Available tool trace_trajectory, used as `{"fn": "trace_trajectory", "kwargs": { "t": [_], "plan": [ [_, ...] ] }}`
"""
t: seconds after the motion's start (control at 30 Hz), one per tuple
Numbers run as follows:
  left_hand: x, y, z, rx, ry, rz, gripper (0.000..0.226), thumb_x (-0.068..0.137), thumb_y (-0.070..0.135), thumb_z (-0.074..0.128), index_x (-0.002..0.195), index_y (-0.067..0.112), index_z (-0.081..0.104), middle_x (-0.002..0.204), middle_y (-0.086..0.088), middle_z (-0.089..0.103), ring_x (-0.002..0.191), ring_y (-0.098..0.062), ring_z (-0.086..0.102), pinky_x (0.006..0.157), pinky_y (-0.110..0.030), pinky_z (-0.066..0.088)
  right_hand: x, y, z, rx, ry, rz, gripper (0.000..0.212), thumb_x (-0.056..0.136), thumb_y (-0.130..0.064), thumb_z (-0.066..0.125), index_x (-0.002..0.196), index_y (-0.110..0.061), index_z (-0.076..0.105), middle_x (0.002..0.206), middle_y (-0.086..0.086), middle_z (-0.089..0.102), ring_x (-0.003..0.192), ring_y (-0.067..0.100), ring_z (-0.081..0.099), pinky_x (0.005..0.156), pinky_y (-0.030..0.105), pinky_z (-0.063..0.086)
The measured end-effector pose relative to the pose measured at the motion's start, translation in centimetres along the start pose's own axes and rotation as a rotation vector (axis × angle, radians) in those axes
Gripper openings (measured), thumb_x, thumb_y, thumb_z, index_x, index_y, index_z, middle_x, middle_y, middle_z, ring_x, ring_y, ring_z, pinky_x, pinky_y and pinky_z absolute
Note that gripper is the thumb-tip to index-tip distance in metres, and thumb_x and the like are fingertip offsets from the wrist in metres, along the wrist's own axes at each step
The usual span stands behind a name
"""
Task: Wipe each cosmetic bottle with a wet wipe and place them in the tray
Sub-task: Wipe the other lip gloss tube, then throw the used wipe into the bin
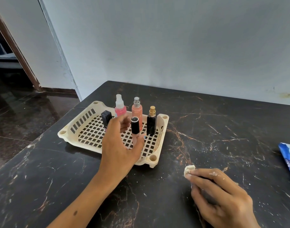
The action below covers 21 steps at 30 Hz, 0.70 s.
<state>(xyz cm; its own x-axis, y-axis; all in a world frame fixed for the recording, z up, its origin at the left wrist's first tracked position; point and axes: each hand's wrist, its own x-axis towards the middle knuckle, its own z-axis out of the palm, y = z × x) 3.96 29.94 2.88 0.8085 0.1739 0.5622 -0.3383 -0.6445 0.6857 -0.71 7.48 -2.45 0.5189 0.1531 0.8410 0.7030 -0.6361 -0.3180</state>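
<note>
A cream lattice tray (85,127) sits on the black marble table (215,129). Standing upright in it are a pink spray bottle with a clear cap (120,108), a peach bottle with a silver nozzle (137,111), a black bottle with a gold nozzle (151,125), a small black-capped bottle (106,118) and a slim beige tube with a black cap (135,128). My left hand (119,148) hovers over the tray with spread, relaxed fingers; the beige tube stands in the gap between thumb and fingers, its base hidden. My right hand (220,196) rests on the table, pinching a crumpled wet wipe (189,169).
A blue pack of wipes (289,157) lies at the table's right edge. White crumbs speckle the marble around my right hand. A pale wall runs behind the table, and a dark polished floor and a doorway lie to the left.
</note>
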Motion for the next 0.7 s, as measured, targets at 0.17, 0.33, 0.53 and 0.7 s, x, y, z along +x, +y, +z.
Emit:
{"fn": "trace_trajectory", "kwargs": {
  "t": [0.17,0.33,0.53,0.7],
  "plan": [
    [0.5,2.4,-1.1,0.006,0.198,0.175,0.07,0.069,0.028,0.073,0.127,0.009,0.039,0.119,0.001,0.038,0.106,-0.012,0.046,0.091,-0.013,0.039,0.3,0.6,-0.8,-0.007,-0.011,-0.017,0.011,0.08,-0.005,0.068,0.084,-0.003,0.078,0.092,0.002,0.071,0.093,0.004,0.066,0.08,0.017,0.053],
    [-2.4,7.5,0.4,-0.249,0.173,0.326,0.059,0.08,0.012,0.06,0.13,-0.002,0.033,0.122,-0.011,0.05,0.112,-0.022,0.052,0.094,-0.037,0.044,1.2,-0.8,-4.2,-0.014,0.062,0.065,0.011,0.08,-0.001,0.072,0.09,-0.002,0.077,0.097,0.002,0.071,0.094,0.005,0.066,0.083,0.017,0.053],
    [-11.5,16.2,5.9,-0.473,-0.316,0.398,0.04,0.088,0.003,0.042,0.128,-0.002,0.047,0.128,-0.006,0.055,0.119,-0.011,0.053,0.097,-0.023,0.042,-1.0,-3.3,-13.2,-0.055,0.263,0.173,0.02,0.082,0.005,0.065,0.097,-0.006,0.07,0.095,0.004,0.07,0.089,0.009,0.067,0.082,0.019,0.051],
    [-20.1,23.6,10.3,-0.75,-0.596,0.314,0.046,0.085,-0.002,0.036,0.13,-0.004,0.045,0.131,-0.01,0.055,0.122,-0.013,0.052,0.102,-0.027,0.041,-6.8,-3.3,-21.5,-0.181,0.507,0.283,0.026,0.077,0.012,0.053,0.089,-0.008,0.063,0.088,-0.001,0.065,0.08,0.01,0.063,0.075,0.021,0.048]
  ]
}}
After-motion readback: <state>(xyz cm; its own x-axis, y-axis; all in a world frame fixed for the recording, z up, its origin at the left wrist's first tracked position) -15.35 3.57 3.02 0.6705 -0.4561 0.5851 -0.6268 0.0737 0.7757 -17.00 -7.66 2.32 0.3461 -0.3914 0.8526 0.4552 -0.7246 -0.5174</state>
